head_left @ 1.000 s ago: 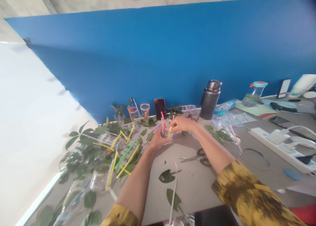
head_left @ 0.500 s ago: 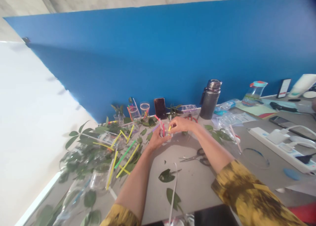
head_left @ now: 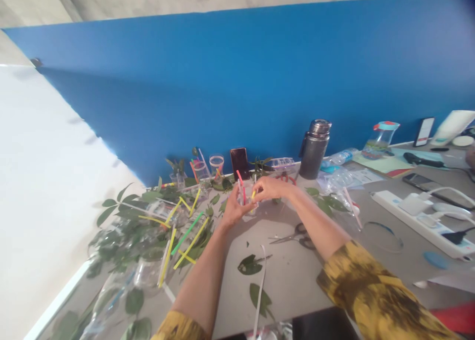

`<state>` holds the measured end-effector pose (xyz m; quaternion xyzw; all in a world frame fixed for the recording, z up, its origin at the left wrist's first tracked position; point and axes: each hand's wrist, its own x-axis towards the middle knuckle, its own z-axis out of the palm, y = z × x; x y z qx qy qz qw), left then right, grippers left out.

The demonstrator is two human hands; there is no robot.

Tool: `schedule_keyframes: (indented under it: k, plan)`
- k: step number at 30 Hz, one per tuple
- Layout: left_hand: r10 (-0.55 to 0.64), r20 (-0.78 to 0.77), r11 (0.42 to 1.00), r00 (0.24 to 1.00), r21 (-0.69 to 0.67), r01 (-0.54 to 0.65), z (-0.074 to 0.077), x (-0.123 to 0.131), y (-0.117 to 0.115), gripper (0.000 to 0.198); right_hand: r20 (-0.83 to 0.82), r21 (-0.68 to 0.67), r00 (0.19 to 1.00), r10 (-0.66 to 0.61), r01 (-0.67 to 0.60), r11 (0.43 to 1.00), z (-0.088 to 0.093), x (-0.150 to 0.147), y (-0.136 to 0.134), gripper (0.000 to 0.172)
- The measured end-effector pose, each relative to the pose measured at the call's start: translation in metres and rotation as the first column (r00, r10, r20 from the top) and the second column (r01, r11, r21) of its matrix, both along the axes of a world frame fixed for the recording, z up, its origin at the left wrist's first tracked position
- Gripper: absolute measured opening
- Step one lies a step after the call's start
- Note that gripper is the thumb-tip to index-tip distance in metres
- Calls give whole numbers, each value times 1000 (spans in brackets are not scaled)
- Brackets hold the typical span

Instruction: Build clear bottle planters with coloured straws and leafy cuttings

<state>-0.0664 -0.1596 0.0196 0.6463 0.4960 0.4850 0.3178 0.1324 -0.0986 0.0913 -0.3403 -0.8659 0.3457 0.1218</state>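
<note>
Near the middle of the table, my left hand [head_left: 236,209] is wrapped round the left side of a small clear cup [head_left: 248,201]. Red and pale straws [head_left: 240,179] stick up out of the cup. At its right side, my right hand [head_left: 267,188] pinches a short yellow straw [head_left: 253,195] at the cup. The straw's lower part shows through the clear wall. A black phone [head_left: 239,163] leans upright just behind the cup. Scissors [head_left: 291,237] lie open under my right forearm, and cut leaves [head_left: 250,265] rest in front of the hands.
Leafy stems [head_left: 122,226] and yellow and green straws [head_left: 187,232] cover the left side. Clear cups [head_left: 216,166] stand at the back. A dark flask [head_left: 314,149], a crumpled bottle [head_left: 341,157] and a power strip [head_left: 419,223] are on the right.
The red straw in the cup stands more upright than before. My left fingers have shifted slightly on the cup. My right hand keeps its pinch beside it.
</note>
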Motion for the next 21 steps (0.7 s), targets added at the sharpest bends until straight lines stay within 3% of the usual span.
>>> schedule_keyframes:
  k: [14,21]
  plan:
    - [-142,135,986,981,-68,152,-1,-6,6,85,55,117,998,40,-46,992,-8,-5,5,16]
    - [-136,97,989,986,-38,140,-6,-6,11,83,54,110,997,46,-51,993,-6,-4,3,18]
